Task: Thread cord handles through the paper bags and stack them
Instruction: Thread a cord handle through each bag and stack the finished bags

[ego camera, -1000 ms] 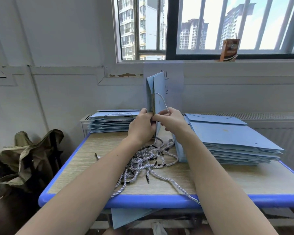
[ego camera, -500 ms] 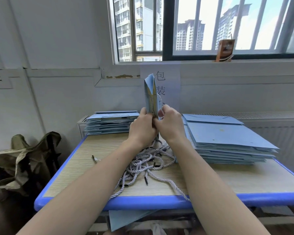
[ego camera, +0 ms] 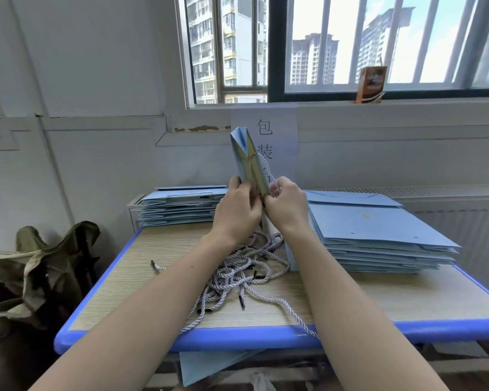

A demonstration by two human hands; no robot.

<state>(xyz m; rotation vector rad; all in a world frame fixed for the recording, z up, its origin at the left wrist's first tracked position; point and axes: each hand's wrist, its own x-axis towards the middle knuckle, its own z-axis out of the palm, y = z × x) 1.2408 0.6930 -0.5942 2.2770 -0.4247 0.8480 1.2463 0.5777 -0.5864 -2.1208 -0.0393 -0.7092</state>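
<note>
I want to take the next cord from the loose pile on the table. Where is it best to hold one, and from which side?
Probably pinch the black tip of the cord end lying alone left of the cord pile, coming from above with the left hand. It lies flat, apart from the tangle, so it should pull free without dragging the others.

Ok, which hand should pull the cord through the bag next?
Right. The right hand already pinches the cord beside the bag; the left hand grips the bag, steadying it.
</note>
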